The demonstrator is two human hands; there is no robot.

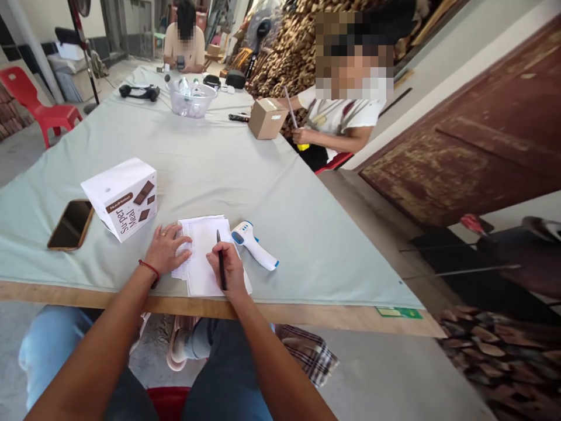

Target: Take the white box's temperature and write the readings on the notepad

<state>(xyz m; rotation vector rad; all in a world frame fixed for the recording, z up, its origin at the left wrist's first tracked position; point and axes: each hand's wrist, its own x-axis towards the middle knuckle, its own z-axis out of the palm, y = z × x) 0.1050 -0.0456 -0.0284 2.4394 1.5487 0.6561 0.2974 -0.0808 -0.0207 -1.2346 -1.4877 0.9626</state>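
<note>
My right hand [231,270] is closed round a black pen [221,260], which stands nearly upright over a stack of white paper [202,257]. My left hand [169,248] lies flat with fingers spread, its fingertips on the left edge of the sheets. Small print or writing runs along that edge, too small to read. Just right of the paper lies a white and blue infrared thermometer [256,245]. Beyond my left hand sits a white "Super Meal" box [125,199], tilted in view, with a smartphone [70,225] face up on its left.
A clear plastic basin [191,104] with bottles stands farther up the cloth-covered table [197,158]. One person [342,123] sits at the right edge by a cardboard box [266,118]; another person [184,44] is at the far end. A red chair [37,102] stands left.
</note>
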